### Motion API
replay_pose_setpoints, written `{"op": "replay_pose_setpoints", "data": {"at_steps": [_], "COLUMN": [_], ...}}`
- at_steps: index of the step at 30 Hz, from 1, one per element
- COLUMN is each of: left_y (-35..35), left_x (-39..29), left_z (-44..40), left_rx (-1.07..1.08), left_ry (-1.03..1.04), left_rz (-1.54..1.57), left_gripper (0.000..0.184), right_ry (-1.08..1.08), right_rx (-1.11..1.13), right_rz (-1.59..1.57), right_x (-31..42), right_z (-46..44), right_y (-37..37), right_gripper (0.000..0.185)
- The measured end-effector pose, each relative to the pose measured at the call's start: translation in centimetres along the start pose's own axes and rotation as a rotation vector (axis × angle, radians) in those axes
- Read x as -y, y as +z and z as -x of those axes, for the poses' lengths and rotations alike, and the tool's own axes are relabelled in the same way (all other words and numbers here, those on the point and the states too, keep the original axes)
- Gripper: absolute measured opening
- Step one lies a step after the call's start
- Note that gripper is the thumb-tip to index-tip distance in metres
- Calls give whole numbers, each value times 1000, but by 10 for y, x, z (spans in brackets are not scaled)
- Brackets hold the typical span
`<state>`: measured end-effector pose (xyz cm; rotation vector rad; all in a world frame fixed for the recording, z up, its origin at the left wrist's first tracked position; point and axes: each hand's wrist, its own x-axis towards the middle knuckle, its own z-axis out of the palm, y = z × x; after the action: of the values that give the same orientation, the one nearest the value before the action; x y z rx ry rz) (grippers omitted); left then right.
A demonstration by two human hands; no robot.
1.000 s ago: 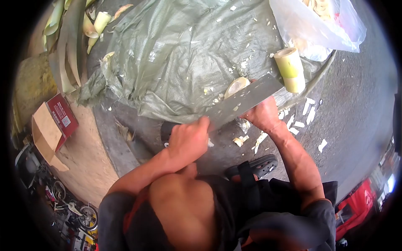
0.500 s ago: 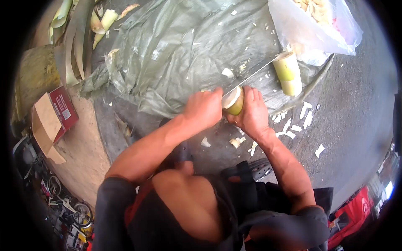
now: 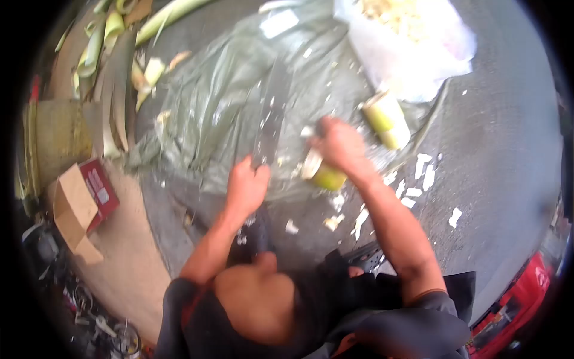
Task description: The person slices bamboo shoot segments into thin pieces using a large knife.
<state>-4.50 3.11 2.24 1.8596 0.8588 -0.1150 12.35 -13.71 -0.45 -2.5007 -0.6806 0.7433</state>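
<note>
My left hand (image 3: 246,184) is closed round the handle end of a long knife (image 3: 272,113), whose wide grey blade points away from me over the plastic sheet. My right hand (image 3: 341,143) is smeared by motion, just above a short bamboo shoot piece (image 3: 329,178) with green skin and a pale cut face. Its fingers are too blurred to show whether they hold anything. Pale shavings lie around that piece. To the right, a second bamboo shoot section (image 3: 387,122) rests on the sheet.
A grey-green plastic sheet (image 3: 209,113) covers the ground ahead. A white plastic bag (image 3: 412,66) of pale slices stands at the far right. Peeled husks (image 3: 113,90) lie at the left, above an open cardboard box (image 3: 78,206). White scraps (image 3: 427,176) are scattered on the right.
The knife has come away from the shoot's cut face and swung left, now pointing forward. My right hand has lifted off the shoot's side and moved up and left. The view has shifted.
</note>
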Motion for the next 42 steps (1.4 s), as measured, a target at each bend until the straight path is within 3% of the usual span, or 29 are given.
{"op": "replay_pose_setpoints", "data": {"at_steps": [3,5,8,13,15,16,17,19,21,22,23,25,26,27,28,29,34,35,37,40,42], "left_y": [-6,-10,-12,-24,-30,-32,-37,-34,-29,-16,-3,30,46,69,100,111,133,128,82,-23,-96], "left_x": [4,6,18,24,40,44,48,16,-10,-7,-21,-29,-29,-17,-1,-3,-10,-17,-41,-50,-32], "left_z": [4,3,-14,-38,-55,-63,-63,-44,-24,-18,-9,3,-2,-8,-20,-20,-45,-47,-36,-10,2], "left_rx": [17,38,95,213,261,201,156,-231,-237,-114,5,122,104,166,257,183,30,127,308,280,-77], "left_ry": [41,2,-110,-299,-274,-111,40,254,460,613,932,1047,1226,1324,1376,1401,1268,1099,791,373,384], "left_rz": [-8,24,126,241,167,-13,-199,-655,-524,-421,-540,-528,-659,-550,-534,-678,-820,-809,-711,-226,-145], "left_gripper": [27,25,23,9,17,23,29,39,56,56,48,37,38,37,40,43,53,60,73,85,81], "right_ry": [11,-56,-121,16,32,160,150,4,24,69,86,179,210,200,5,12,180,163,163,182,181], "right_rx": [86,223,255,-133,-393,-411,-463,-568,-571,-548,-508,-501,-555,-630,-636,-673,-350,-343,-348,-347,-363], "right_rz": [254,301,269,-90,-183,-28,1,-209,-176,-173,-189,-314,-209,-146,-103,206,196,184,212,229,243], "right_x": [2,18,12,5,-19,-26,-32,-23,-8,-10,-19,-45,-44,-66,-62,-78,-103,-112,-116,-127,-128], "right_z": [-33,-38,-41,-60,-93,-108,-107,-81,-37,-20,-12,-6,0,1,10,12,8,3,3,-2,-1], "right_y": [17,4,10,-62,-121,-153,-177,-190,-171,-151,-119,-73,-67,-53,-58,-56,-57,-57,-56,-56,-59], "right_gripper": [28,15,15,25,42,53,62,60,59,57,55,56,57,57,58,67,96,98,103,106,104]}}
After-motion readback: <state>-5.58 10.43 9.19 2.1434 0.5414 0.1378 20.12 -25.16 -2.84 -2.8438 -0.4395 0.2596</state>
